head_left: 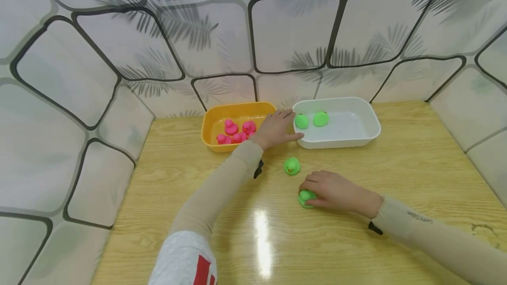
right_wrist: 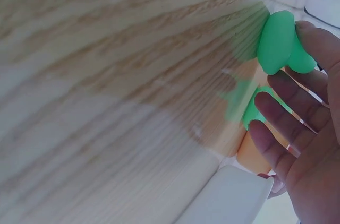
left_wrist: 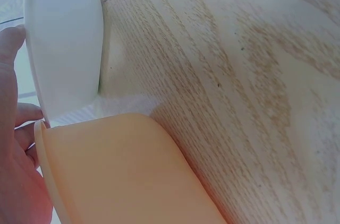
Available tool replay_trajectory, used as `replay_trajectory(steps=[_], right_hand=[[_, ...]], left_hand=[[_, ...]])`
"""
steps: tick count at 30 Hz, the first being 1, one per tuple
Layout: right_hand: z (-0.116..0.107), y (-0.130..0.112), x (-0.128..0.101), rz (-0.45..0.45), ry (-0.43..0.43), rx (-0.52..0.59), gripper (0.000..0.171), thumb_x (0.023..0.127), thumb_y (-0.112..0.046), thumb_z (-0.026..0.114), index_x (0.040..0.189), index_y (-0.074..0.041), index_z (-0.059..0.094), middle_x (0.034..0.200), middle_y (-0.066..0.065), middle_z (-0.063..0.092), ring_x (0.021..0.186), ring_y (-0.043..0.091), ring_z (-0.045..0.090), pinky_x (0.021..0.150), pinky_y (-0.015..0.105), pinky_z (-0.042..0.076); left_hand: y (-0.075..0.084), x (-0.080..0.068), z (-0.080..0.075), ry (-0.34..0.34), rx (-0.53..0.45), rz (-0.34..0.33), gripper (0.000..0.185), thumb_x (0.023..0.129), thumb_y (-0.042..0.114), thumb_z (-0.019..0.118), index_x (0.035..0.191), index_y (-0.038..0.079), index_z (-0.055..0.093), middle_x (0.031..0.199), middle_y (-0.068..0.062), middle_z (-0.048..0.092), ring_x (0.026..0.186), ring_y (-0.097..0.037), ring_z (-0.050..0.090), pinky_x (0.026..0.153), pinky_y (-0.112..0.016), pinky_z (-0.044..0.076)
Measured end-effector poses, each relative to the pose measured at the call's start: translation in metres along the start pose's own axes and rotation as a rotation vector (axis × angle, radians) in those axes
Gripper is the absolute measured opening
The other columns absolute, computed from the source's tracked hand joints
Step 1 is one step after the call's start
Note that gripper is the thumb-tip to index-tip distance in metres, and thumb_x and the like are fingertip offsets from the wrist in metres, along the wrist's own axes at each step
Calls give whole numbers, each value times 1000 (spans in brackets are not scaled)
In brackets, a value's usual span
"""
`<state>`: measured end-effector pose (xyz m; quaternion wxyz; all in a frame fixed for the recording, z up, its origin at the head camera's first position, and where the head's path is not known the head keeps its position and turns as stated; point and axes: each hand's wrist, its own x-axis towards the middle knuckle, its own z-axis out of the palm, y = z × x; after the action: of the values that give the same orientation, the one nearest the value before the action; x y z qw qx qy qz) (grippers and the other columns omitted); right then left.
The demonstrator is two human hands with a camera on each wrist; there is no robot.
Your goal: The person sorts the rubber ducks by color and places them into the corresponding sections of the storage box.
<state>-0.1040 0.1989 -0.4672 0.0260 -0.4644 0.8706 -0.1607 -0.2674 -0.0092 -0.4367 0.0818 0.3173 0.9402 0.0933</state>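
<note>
My right hand (head_left: 336,192) pinches a green rubber duck (head_left: 306,198) between thumb and forefinger on the table. In the right wrist view the thumb lies against this duck (right_wrist: 277,42), while the other fingers are spread. A second green duck (head_left: 292,166) sits just beyond, facing me. My left hand (head_left: 277,130) reaches over the gap between the orange basin (head_left: 214,146) and the white basin (head_left: 336,142), fingers extended and holding nothing. Its thumb is at the white basin's near left rim. Several pink ducks (head_left: 231,127) lie in the orange basin, partly hidden by that hand.
Two green ducks, one of them here (head_left: 321,118), lie in the left part of the white basin. Both basins stand at the back of the wooden table (head_left: 178,179), close to a patterned cloth wall (head_left: 222,56) that also rises at both sides.
</note>
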Motion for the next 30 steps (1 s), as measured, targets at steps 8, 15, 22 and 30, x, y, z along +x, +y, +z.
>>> replay_trajectory(steps=[8,15,22,30], right_hand=[[-3,6,-15,5,39,-3,20,93,-25,79,110,-17,71,101,-9,66,92,11,62,84,37,56],[-14,15,-26,49,51,-8,23,91,-22,82,110,-14,72,102,-7,68,92,11,63,81,36,57],[-36,26,-32,108,63,-5,26,89,-21,83,112,-12,74,103,-6,70,92,12,65,81,37,58],[-65,48,-38,225,66,-19,28,89,-20,84,115,-13,74,106,-7,71,96,15,67,82,40,58]], left_hand=[[2,-1,-1,-7,-4,-4,88,100,68,53,164,11,34,170,-7,30,155,-30,29,125,-52,27],[1,0,0,-1,4,-6,87,100,68,53,164,12,34,170,-7,30,154,-30,29,125,-53,27],[1,1,0,-10,13,-11,88,99,69,52,164,13,33,170,-6,30,155,-29,29,125,-53,26],[0,0,0,-6,6,-1,87,100,68,53,164,13,33,170,-6,29,155,-29,28,125,-54,26]])
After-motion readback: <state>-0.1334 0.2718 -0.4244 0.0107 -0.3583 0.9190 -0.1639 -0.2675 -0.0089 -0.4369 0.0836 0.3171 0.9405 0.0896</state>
